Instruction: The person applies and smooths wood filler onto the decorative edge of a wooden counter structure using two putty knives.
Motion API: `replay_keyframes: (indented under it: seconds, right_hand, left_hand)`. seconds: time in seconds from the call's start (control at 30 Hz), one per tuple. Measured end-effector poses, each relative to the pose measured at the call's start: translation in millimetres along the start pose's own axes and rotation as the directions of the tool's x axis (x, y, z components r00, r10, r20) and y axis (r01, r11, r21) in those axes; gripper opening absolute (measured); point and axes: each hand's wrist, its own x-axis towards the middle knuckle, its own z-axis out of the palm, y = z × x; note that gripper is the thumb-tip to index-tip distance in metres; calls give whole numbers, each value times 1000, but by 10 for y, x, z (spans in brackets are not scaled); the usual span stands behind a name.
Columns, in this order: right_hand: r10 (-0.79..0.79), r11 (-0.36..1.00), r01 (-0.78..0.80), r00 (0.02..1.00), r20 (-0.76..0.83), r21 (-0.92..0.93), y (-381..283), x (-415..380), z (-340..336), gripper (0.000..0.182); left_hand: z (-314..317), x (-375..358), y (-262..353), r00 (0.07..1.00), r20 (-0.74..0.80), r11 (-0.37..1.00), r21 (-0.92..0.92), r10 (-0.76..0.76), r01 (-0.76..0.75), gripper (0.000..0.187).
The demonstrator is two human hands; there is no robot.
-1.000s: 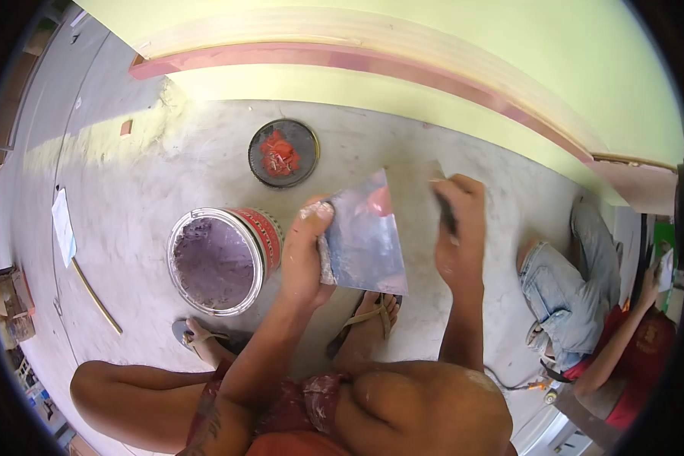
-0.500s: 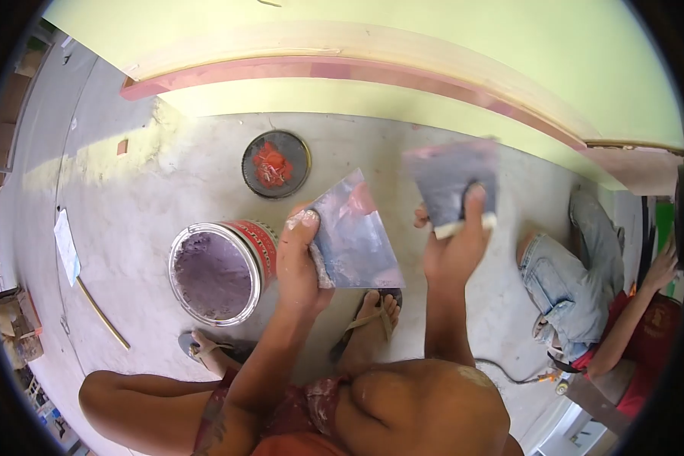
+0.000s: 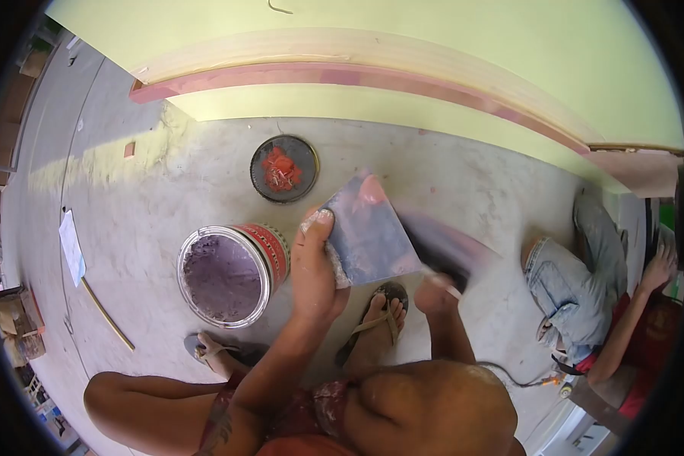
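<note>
My left hand (image 3: 316,266) is closed around the handle of a wide putty knife (image 3: 372,237), thumb pressed on its blade near the handle. Pinkish smears mark that blade, and pale dried filler crusts its handle side. In my right hand (image 3: 438,295) is a second putty knife (image 3: 456,247), blurred by motion, its edge close behind the first blade. To the left of my left hand, an open can (image 3: 278,251) leans toward me, with purple-grey filler (image 3: 219,277) inside. Beyond the hands lies a round dark lid (image 3: 307,175) bearing a red paste (image 3: 280,169).
A yellow-green panel with a pink strip (image 3: 319,74) runs across the front. At right crouches another person in jeans (image 3: 566,285), near a cable (image 3: 509,372). A thin stick (image 3: 108,313) and a pale sheet (image 3: 71,247) lie on the floor at left.
My right hand has swung its putty knife down and left, from standing apart to beside the left blade. The view has shifted slightly; the left hand keeps its hold.
</note>
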Motion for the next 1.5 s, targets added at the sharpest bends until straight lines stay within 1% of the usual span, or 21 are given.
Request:
replay_keyframes:
  seconds: [0.03,0.1,0.13,0.17,0.23,0.3,0.37,0.43,0.53,0.6,0.63,0.7,0.77,0.83,0.9,1.03,1.1,1.17,1.27,1.4,1.5]
  right_hand:
    - [0,1000,0,1000,-1,1,-25,16,-76,44]
    - [52,891,37,982,184,-452,-99,99,-181,48]
    - [296,930,-305,952,-70,-204,-150,79,-127,48]
    - [295,933,-302,953,-65,-197,-191,124,-107,48]
    - [603,798,-482,662,-446,363,-562,511,57,44]
    - [716,693,-537,590,-373,482,-657,614,63,41]
    - [812,570,-578,504,-294,584,-770,640,23,37]
    - [860,354,-685,505,66,636,-872,652,-22,30]
    - [853,272,-671,500,151,690,-890,675,-63,35]
    - [855,256,-677,492,165,690,-911,706,-76,43]
    - [829,280,-655,534,167,702,-945,738,-91,41]
    - [800,313,-624,580,156,716,-1015,844,-153,40]
    - [638,516,-577,752,166,633,-1088,964,-241,46]
    - [652,471,-603,729,206,644,-966,913,-488,49]
    - [666,418,-629,703,250,656,-835,822,-641,51]
    - [701,627,-614,713,-4,480,-567,681,-969,45]
    - [734,645,-662,676,-66,381,-504,687,-1130,42]
    - [542,824,-557,828,-143,-100,-449,896,-1249,36]
    - [406,811,-396,911,-74,-431,-497,1255,-1189,40]
    - [101,576,19,990,94,-817,-366,1491,-1090,48]
    - [91,438,34,992,82,-898,-325,1623,-1069,50]
  left_hand:
    - [-6,-1,1,998,-29,997,42,59,-58,24]
    - [-46,17,44,990,-59,988,89,131,-125,24]
    - [-87,55,88,981,-18,969,159,194,-189,29]
    - [-123,79,116,968,26,941,226,251,-250,35]
    - [-189,103,117,951,59,916,257,302,-307,38]
    - [-253,133,91,843,261,685,495,469,-535,34]
    - [-263,68,79,819,384,666,479,427,-572,35]
    - [-271,77,93,779,501,651,455,378,-608,36]
    - [-226,202,150,574,744,407,433,342,-804,34]
    - [-151,239,179,364,914,57,359,178,-931,48]
    - [-173,250,200,361,917,69,355,170,-932,48]
    - [-232,289,240,326,942,-253,299,-75,-920,62]
    - [-320,264,103,362,929,-182,345,-71,-921,56]
    - [-320,212,-27,383,920,-110,374,-78,-921,51]
    - [-237,111,-186,746,587,453,597,316,-662,36]
    - [-298,137,-284,960,225,785,559,168,-268,41]
    - [-431,204,-257,984,159,851,504,80,-150,43]
    - [-435,228,-248,996,88,898,439,-14,-26,45]
    - [-388,226,-258,981,107,953,274,-160,125,50]
    - [-346,195,-353,966,88,961,155,-243,228,51]
    - [-328,150,-417,966,55,945,227,-252,234,52]
